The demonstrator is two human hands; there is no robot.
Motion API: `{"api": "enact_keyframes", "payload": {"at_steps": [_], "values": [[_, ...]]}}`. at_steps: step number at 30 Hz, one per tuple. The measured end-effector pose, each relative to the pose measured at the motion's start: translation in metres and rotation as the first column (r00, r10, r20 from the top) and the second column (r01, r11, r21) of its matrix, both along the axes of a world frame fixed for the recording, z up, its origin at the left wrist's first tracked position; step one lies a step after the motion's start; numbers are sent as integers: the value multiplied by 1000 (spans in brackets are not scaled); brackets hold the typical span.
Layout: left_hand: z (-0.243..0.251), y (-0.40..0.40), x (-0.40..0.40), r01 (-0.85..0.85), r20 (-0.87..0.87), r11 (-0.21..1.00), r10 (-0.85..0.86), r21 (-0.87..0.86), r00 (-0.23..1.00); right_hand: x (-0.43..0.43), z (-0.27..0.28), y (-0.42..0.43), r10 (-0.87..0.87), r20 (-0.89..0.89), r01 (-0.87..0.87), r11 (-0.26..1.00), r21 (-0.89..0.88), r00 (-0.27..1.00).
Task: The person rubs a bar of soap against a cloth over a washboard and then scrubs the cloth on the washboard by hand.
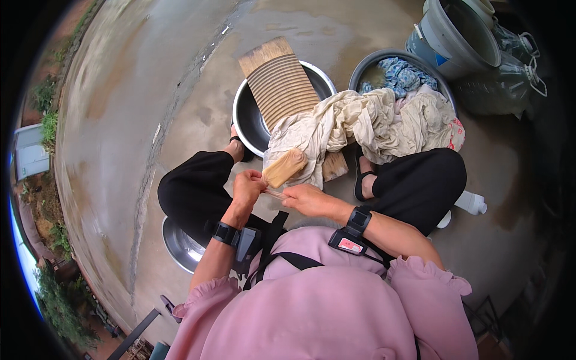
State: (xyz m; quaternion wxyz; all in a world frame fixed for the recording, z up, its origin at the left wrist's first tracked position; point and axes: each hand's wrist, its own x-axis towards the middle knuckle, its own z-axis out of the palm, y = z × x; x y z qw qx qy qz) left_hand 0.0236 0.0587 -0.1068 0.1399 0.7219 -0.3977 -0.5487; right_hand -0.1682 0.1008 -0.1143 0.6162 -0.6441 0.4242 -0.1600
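A yellowish bar (283, 169), which looks like laundry soap in a thin sheer bag, rests over the cream cloth. My left hand (247, 186) pinches the bag's gathered neck right beside the bar. Stretched between both hands is the bag's twisted end (274, 194), and my right hand (307, 199) grips it. Beneath the bar, the wrinkled cream cloth (351, 121) drapes across a ridged wooden washboard (283, 85). The washboard leans in a metal basin (245, 119), its lower end showing below the cloth.
A grey basin (356, 72) at the right holds blue patterned fabric (402, 76) in water, with cream cloth over its rim. Behind it stand a bucket (432, 40) and clear plastic jugs (490, 85). A white bottle (470, 202) lies by my right knee; another metal basin (180, 245) sits left.
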Motion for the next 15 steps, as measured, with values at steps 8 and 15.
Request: {"api": "enact_keyframes", "payload": {"at_steps": [8, 15], "values": [[-1, -4, -14, 560, 499, 774, -374, -297, 782, -20, 3, -26, -54, -214, 46, 998, -41, 975], [6, -15, -26, 636, 735, 737, -297, -229, 609, -38, 8, -40, 21, -312, -56, 993, -101, 950]]}}
